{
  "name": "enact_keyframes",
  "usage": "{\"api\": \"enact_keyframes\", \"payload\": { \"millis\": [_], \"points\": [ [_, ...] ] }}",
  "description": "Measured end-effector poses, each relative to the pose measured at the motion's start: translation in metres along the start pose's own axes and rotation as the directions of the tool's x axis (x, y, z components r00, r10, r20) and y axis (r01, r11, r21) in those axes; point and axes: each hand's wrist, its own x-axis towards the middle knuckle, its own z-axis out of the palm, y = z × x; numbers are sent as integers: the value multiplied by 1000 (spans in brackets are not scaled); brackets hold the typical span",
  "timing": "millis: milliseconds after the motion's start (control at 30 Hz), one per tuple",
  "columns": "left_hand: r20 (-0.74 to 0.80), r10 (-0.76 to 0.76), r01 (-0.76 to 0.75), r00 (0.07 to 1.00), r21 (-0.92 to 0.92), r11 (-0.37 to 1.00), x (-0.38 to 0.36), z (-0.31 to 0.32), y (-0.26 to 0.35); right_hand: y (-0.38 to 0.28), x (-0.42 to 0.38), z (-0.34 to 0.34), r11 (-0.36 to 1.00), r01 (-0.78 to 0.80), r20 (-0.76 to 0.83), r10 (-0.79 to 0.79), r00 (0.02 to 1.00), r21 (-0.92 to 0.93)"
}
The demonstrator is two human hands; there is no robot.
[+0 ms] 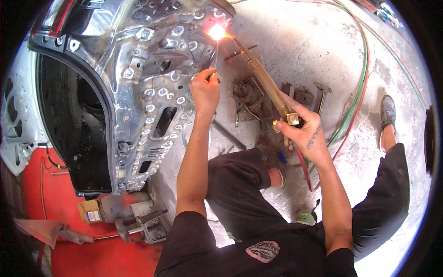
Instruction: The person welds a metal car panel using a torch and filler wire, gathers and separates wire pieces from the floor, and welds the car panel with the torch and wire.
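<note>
My right hand (300, 127) is wrapped round the valve end of a long brass torch (267, 83). A bright flame (217, 31) burns at the torch tip, against the upper edge of a bare metal car body panel (161, 83). My left hand (205, 92) is closed in a pinch on a thin rod (216, 55), whose upper end reaches the glow. Glare hides the spot where rod, flame and metal meet. A small dark piece also shows at my left fingers, too small to name.
Green and red hoses (362, 78) curve across the concrete floor on the right. A hammer (322, 97) and metal parts (249, 99) lie below the torch. A metal clamp-like tool (147, 221) stands at lower left, beside a cardboard piece (89, 211). A green bottle (304, 217) is between my legs.
</note>
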Motion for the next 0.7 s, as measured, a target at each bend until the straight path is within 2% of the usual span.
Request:
{"api": "enact_keyframes", "payload": {
  "millis": [433, 500, 567, 633, 700],
  "points": [
    [14, -48, 48, 999, 11, 999, 1, -2, 12, 3, 1, -1, 999, 38, -14, -39, 999, -22],
    [-2, -24, 24, 1000, -14, 1000, 2, 1, 5, 13, 4, 0, 990, 122, -33, -124, 992, -71],
    [1, -22, 22, 1000, -11, 1000, 2, 1, 4, 12, 4, 1, 993, 106, -34, -109, 994, -60],
    [22, -42, 42, 999, 20, 999, 2, -1, 10, 1, 0, 2, 1000, -9, -13, 10, 1000, 11],
    [20, -50, 49, 999, 22, 999, 2, -1, 10, 0, 1, 2, 1000, 3, -21, -3, 1000, 2]
  ]
}}
